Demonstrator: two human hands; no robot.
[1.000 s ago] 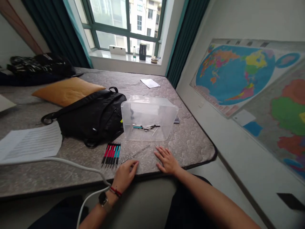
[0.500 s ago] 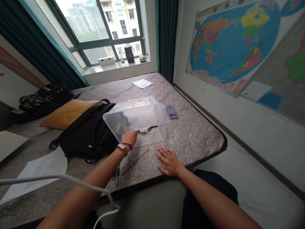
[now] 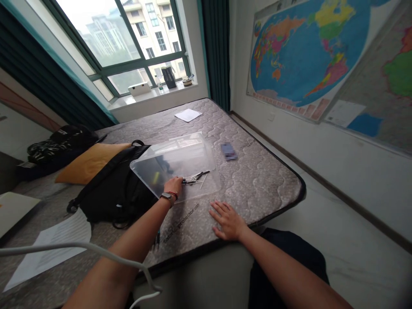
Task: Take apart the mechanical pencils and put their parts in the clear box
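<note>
My left hand [image 3: 173, 186] reaches into a clear plastic tub [image 3: 199, 167] on the mattress, its fingers at a small cluster of slender metal tools [image 3: 195, 179]. The fingers hide part of the cluster, so any grip is hidden. My right hand [image 3: 227, 221] lies flat on the quilted mattress [image 3: 257, 184] near the front edge, fingers spread and holding nothing. Several black-bodied pens [image 3: 157, 239] are mostly hidden beneath my left forearm.
A black backpack [image 3: 116, 191] touches the tub's left side, with a mustard cushion [image 3: 92, 163] behind it. A blurred phone [image 3: 228, 151] and a white paper [image 3: 188, 115] lie on the mattress. A white cable [image 3: 77, 245] crosses the printed sheets [image 3: 61, 236].
My left hand has moved from the mattress edge into the tub, reaching the tools, and my forearm now covers the pens. The view has swung left and tilted. My right hand has stayed on the mattress.
</note>
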